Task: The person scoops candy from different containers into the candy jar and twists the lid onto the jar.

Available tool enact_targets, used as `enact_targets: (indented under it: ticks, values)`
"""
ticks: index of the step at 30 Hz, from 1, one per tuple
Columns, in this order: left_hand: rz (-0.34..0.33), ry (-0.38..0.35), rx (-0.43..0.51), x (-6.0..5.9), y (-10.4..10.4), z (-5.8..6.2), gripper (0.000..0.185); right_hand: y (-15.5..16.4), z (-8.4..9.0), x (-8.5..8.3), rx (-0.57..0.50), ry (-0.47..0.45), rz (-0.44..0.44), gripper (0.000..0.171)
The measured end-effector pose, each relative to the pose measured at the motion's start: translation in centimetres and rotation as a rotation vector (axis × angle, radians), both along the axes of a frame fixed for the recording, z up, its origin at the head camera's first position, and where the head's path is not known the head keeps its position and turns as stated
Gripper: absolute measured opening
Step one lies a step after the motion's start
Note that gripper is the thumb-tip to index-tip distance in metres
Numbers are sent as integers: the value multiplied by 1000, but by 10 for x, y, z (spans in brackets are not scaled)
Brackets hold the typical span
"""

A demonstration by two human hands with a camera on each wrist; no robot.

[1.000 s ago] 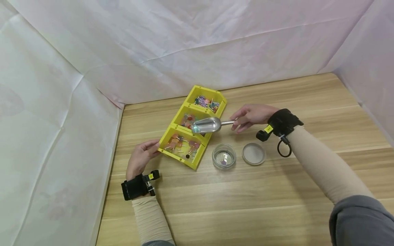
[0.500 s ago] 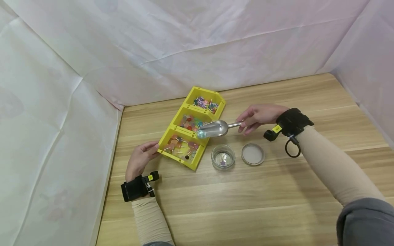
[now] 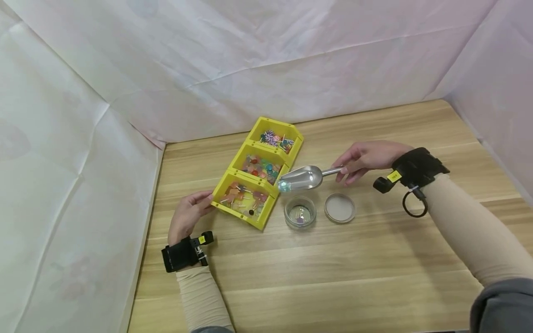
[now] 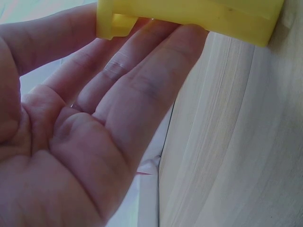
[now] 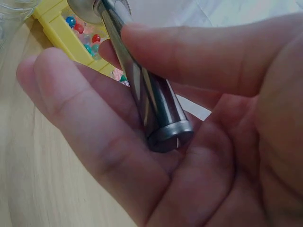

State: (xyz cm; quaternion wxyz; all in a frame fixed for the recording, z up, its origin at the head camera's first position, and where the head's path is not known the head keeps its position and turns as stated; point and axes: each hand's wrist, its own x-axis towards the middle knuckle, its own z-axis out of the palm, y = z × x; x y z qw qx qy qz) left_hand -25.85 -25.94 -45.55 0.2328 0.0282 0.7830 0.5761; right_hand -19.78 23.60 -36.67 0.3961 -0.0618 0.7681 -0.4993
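In the head view my right hand (image 3: pixel 368 157) holds a metal scoop (image 3: pixel 307 177) by its handle, thumb against fingers. A shiny pale-blue ball (image 3: pixel 284 186) sits at the scoop's lip, which overlaps the right edge of a yellow three-compartment tray (image 3: pixel 238 215). My left hand (image 3: pixel 186 216) grips that tray's near left corner; in the left wrist view the fingers (image 4: pixel 147 94) reach under its yellow edge (image 4: pixel 199 12). Just below the scoop stands a clear round jar (image 3: pixel 300 218) with a small purple piece inside. In the right wrist view the handle (image 5: pixel 158 104) lies between thumb and fingers.
A round lid (image 3: pixel 339 208) lies right of the jar. Swirl lollipops (image 3: pixel 272 138) fill the far compartment, coloured balls (image 3: pixel 260 167) the middle one, and small stick candies (image 3: pixel 239 196) the near one. A pale cloth wall (image 3: pixel 233 69) borders the wooden table (image 3: pixel 291 277).
My right hand has drawn the scoop rightward and slightly toward me, from over the middle compartment to the tray's right edge. The left hand keeps its place at the tray corner.
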Motion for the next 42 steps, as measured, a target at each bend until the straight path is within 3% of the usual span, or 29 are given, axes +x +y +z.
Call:
enact_targets:
  ticks: [18, 42]
  values:
    - [-9, 6, 7, 0, -1, 0, 39, 14, 4, 21, -5, -7, 2, 35]
    - [-8, -14, 11, -1, -1, 1, 39, 15, 5, 27, -12, -14, 16, 36]
